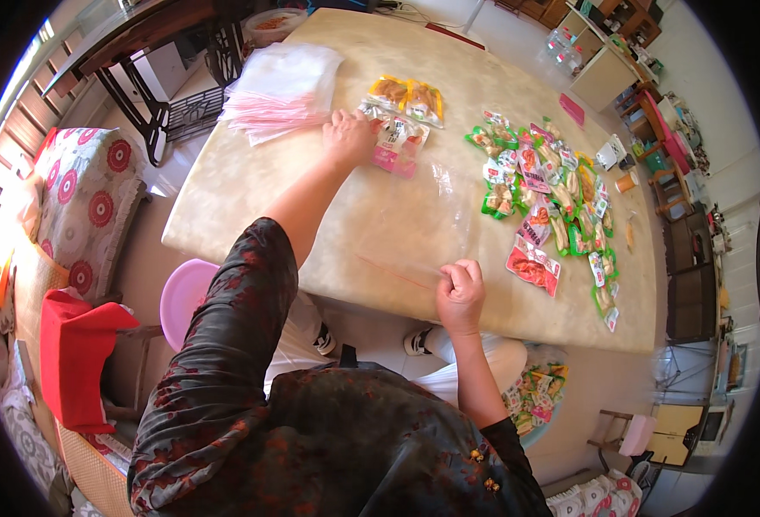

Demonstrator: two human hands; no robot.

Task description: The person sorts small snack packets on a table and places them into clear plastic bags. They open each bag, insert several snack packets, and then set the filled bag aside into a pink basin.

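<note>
My right hand (460, 293) is closed in a fist near the table's front edge. It pinches the side of a clear plastic bag (453, 198), which has a thin pink edge and lies spread on the table. Farther off and to the left, my left hand (350, 136) curls its fingers at the left side of a pink-and-white snack packet (400, 145); its fingertips are partly hidden. Just beyond that packet lie two yellow-and-clear snack packets (406, 96). A stack of clear bags with pink edges (285, 86) is beside my left hand.
Many small green, pink and white snack packets (561, 194) are heaped on the right of the table (354, 215). A tub of more packets (535, 392) stands on the floor by my right leg. A pink stool (182, 297) and a red-draped chair (78, 362) are at left.
</note>
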